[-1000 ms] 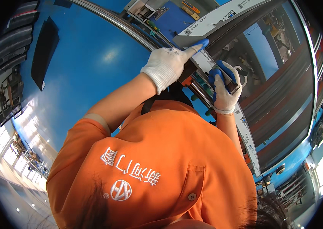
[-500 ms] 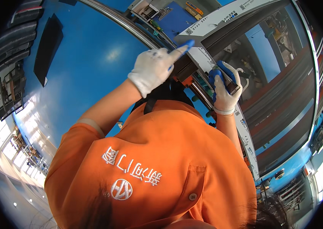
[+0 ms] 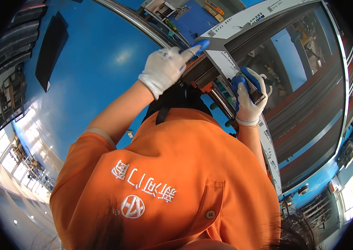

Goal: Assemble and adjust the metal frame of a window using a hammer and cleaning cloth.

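A large rectangular window frame (image 3: 222, 61) with white, printed protective film stands to my right, its dark inner profiles and see-through panes beyond the near bar. My left hand (image 3: 164, 68), in a white glove with blue fingertips, reaches its index finger to the frame's grey near-left corner. Its other fingers are partly curled and I see nothing held in them. Over the near bar, my right hand (image 3: 249, 100), gloved alike, is closed around a small flat piece (image 3: 258, 98) with a dark, shiny end. What kind of thing that piece is, I cannot make out.
Beneath the frame corner is a dark metal bar (image 3: 203, 73) beside an orange part. A blue tray (image 3: 195, 18) at the back holds hand tools and an orange-handled cutter (image 3: 214, 7). A wide blue surface (image 3: 101, 62) lies left, with a black strip (image 3: 52, 50) on it.
My left hand has shifted slightly left and up, its index finger still stretched to the corner. My right hand has moved a little to the right, still holding the flat piece.
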{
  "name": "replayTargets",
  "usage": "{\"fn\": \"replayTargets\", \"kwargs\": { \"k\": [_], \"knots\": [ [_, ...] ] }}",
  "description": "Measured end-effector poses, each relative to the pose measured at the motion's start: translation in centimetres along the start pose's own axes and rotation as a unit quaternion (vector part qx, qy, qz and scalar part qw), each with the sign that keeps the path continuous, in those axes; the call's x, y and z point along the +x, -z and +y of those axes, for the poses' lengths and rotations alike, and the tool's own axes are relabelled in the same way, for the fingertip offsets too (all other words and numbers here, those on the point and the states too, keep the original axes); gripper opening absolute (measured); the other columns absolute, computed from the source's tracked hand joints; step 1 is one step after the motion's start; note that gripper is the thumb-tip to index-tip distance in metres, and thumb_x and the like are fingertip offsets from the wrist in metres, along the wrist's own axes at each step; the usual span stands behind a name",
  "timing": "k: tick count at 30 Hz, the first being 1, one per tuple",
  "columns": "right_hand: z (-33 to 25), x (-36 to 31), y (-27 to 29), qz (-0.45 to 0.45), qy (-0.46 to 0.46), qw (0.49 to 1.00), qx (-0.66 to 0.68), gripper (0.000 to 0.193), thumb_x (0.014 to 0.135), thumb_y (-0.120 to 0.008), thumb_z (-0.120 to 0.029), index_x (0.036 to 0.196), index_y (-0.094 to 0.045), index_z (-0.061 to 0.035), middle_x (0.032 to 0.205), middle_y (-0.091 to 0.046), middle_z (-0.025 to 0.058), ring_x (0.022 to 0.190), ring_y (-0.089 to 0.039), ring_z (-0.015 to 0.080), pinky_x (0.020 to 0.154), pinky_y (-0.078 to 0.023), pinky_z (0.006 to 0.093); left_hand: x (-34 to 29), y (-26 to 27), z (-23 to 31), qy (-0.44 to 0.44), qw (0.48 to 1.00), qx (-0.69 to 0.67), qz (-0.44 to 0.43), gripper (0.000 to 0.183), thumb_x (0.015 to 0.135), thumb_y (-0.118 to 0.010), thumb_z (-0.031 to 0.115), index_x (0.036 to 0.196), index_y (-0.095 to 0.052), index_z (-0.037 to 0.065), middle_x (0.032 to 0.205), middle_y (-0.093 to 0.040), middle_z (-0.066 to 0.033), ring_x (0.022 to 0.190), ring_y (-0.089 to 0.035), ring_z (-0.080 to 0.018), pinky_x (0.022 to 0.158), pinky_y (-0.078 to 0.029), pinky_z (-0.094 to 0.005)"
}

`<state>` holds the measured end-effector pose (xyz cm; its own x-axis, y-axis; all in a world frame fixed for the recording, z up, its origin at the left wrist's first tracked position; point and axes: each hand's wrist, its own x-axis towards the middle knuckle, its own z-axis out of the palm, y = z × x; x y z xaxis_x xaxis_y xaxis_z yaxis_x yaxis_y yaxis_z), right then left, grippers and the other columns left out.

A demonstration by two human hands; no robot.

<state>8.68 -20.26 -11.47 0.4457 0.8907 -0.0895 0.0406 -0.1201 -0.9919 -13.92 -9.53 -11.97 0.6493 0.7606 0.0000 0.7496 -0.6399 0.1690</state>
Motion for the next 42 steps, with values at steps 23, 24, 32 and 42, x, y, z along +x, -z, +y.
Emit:
{"fn": "replayTargets", "kwargs": {
  "k": [23, 24, 32, 42],
  "knots": [
    [0.3, 0.2, -0.2, -0.004, 0.027, 0.999, -0.026, 0.034, 0.080, -0.062, 0.008, 0.114, -0.064, 0.0047, 0.097, -0.071, 0.0135, 0.078, -0.065, 0.0154, 0.072, -0.053, 0.0220, 1.8, 0.5, 1.9, -0.050, 0.996, -0.009, -0.071, 0.060, 0.089, -0.057, 0.015, 0.146, -0.044, 0.026, 0.080, -0.068, -0.0070, 0.065, -0.066, -0.0230, 0.057, -0.052, -0.0309],
    [0.3, 0.1, -0.2, -0.002, 0.026, 0.999, -0.027, 0.034, 0.080, -0.062, 0.008, 0.114, -0.064, 0.0047, 0.097, -0.071, 0.0135, 0.078, -0.065, 0.0154, 0.072, -0.053, 0.0220, 1.9, 0.6, 1.8, -0.052, 0.996, -0.010, -0.072, 0.060, 0.089, -0.057, 0.015, 0.146, -0.044, 0.026, 0.080, -0.068, -0.0070, 0.065, -0.066, -0.0230, 0.057, -0.052, -0.0309],
    [0.5, -0.2, 0.1, 0.007, 0.004, 1.000, -0.006, 0.034, 0.079, -0.064, 0.005, 0.113, -0.065, 0.0047, 0.099, -0.071, 0.0134, 0.080, -0.065, 0.0169, 0.074, -0.052, 0.0249, 1.7, -0.2, -2.4, 0.085, 0.985, 0.050, -0.139, 0.064, 0.088, -0.059, 0.017, 0.148, -0.039, 0.027, 0.080, -0.068, -0.0082, 0.064, -0.066, -0.0235, 0.054, -0.052, -0.0322],
    [0.7, -0.1, 0.1, 0.008, 0.016, 0.999, -0.033, 0.035, 0.078, -0.064, 0.005, 0.113, -0.065, 0.0045, 0.101, -0.070, 0.0140, 0.083, -0.065, 0.0180, 0.076, -0.053, 0.0261, 1.6, -0.4, -0.2, -0.031, 0.996, 0.011, -0.082, 0.068, 0.086, -0.059, 0.015, 0.149, -0.039, 0.026, 0.074, -0.068, -0.0061, 0.060, -0.065, -0.0213, 0.054, -0.051, -0.0291]
  ]
}}
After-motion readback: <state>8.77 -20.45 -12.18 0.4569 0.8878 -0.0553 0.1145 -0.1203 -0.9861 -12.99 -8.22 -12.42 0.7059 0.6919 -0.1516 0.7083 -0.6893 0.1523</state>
